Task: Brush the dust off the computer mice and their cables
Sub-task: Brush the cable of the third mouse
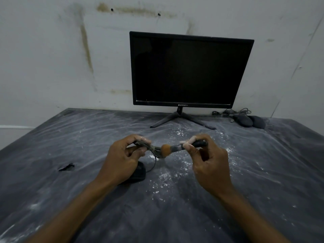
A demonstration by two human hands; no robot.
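Note:
My left hand [122, 155] grips a bundled, dusty mouse cable [152, 149] above the table. Its black mouse [139, 173] lies on the table just below that hand, partly hidden by my wrist. My right hand [208, 160] pinches the dark handle of a small brush [177, 147]. The brush's orange-brown bristles touch the cable bundle between my hands. Two more dark mice [249, 121] lie at the back right with their tangled cables [233, 112].
A black monitor [189, 71] on a tripod stand rises at the back against a stained white wall. The table [263, 181] is covered in dark plastic sheeting sprinkled with white dust. A small tear [67, 167] shows in the sheeting at the left.

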